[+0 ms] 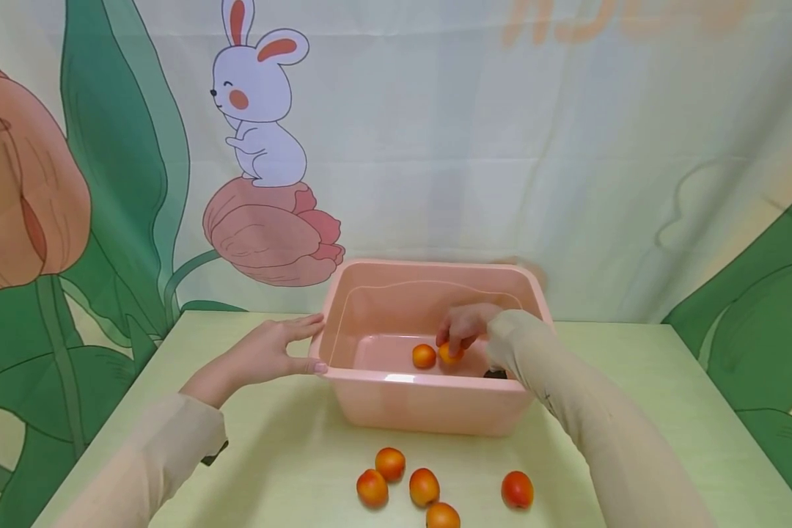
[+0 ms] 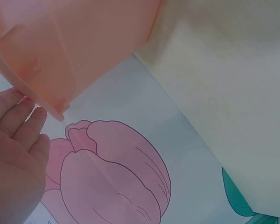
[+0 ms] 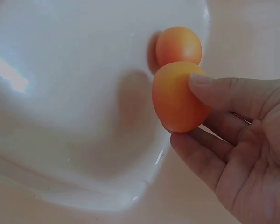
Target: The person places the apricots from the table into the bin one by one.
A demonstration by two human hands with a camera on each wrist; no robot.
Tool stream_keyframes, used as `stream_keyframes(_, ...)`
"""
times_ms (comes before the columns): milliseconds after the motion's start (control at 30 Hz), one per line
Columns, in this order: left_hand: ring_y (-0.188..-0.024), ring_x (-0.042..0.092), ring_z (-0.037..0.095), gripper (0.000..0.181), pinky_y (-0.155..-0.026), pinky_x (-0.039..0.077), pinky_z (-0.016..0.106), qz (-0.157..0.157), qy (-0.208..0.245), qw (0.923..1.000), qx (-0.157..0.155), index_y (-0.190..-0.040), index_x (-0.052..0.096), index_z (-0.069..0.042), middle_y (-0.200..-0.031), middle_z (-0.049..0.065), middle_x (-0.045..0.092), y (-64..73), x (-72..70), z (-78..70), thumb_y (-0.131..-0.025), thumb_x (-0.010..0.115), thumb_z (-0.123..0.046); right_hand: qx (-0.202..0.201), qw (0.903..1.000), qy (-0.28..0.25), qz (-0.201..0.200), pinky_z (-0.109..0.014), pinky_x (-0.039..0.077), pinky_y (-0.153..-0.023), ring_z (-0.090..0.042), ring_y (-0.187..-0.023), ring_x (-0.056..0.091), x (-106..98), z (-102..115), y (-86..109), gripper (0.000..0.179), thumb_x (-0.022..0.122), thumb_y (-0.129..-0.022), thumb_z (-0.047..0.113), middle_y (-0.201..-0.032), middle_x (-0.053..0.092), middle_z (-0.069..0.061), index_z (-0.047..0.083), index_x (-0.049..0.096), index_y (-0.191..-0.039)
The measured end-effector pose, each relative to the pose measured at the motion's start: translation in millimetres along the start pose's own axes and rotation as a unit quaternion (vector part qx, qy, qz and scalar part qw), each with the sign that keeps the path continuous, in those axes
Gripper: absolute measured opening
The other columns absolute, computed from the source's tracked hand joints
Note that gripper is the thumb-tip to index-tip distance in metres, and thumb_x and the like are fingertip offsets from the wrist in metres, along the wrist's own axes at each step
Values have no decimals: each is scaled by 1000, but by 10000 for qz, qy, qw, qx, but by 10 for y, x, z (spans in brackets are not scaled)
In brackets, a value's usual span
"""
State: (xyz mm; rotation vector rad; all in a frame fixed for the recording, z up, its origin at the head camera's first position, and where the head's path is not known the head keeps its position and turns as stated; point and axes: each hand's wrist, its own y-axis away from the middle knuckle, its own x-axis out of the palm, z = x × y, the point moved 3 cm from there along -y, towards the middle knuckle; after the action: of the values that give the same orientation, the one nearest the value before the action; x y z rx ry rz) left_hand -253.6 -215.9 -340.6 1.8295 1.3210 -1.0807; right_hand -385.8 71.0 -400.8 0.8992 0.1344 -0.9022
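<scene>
Probably to steady the tub (image 1: 429, 403), the left hand (image 1: 270, 356) rests unclenched fingers at its nine o'clock, while the fingers of the right hand (image 1: 468, 326) pinch one fruit (image 1: 450, 355) inside, beside another fruit (image 1: 424, 356), five fruits (image 1: 424, 487) lying desk-side (image 1: 290, 469) at six.

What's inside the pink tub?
The pink tub holds a loose orange fruit and another fruit pinched by the right hand. In the head view, the right sleeve and near wall hide some floor.

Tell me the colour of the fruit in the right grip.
The fruit shades from yellowish to reddish orange, clearest in the right wrist view.
</scene>
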Motion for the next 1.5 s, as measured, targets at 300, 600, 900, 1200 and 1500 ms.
stream_keyframes(300, -130, 32, 29, 88, -99, 34, 51, -1, 40, 10000, 3, -135, 37, -14, -142, 3, 34, -17, -7, -9, -65, 65, -60, -353, 9987, 363, 57, -44, 40, -83, -27, -98, 43, -41, 80, 57, 34, 60, -69, 0, -107, 54, -5, 11, 61, -102)
stream_keyframes(600, -130, 31, 29, 89, -98, 34, 52, -12, 60, 10000, -30, -135, 37, -14, -142, 3, 34, -42, 2, -8, -64, 65, -60, -506, 9971, 471, 319, -41, 43, -89, -27, -102, 46, -124, 155, 47, 38, 64, -70, 2, -112, 54, -8, 7, 59, -107)
stream_keyframes(900, -130, 32, 29, 88, -99, 34, 51, -49, 26, 10000, 58, -134, 38, -14, -141, 3, 35, -51, 17, -5, -65, 65, -60, -1364, 9810, 1207, 664, -38, 47, -89, -21, -90, 52, -315, 236, -138, 38, 63, -75, 6, -108, 56, -9, 5, 56, -112)
stream_keyframes(1200, -129, 33, 30, 86, -98, 35, 52, -32, 2, 10000, 39, -135, 37, -12, -141, 5, 35, -36, 23, -18, -67, 64, -58, -1637, 9822, 648, 654, -43, 37, -99, -24, -109, 50, -454, 301, 29, 41, 58, -79, 10, -122, 53, -4, 14, 53, -120)
stream_keyframes(1500, -129, 33, 30, 87, -98, 35, 52, -56, 30, 10000, 39, -135, 37, -12, -141, 4, 35, -26, 18, -5, -67, 64, -60, -2102, 9720, 790, 692, -39, 39, -99, -28, -114, 48, -551, 351, 136, 44, 58, -82, 16, -128, 50, -9, 11, 49, -125)
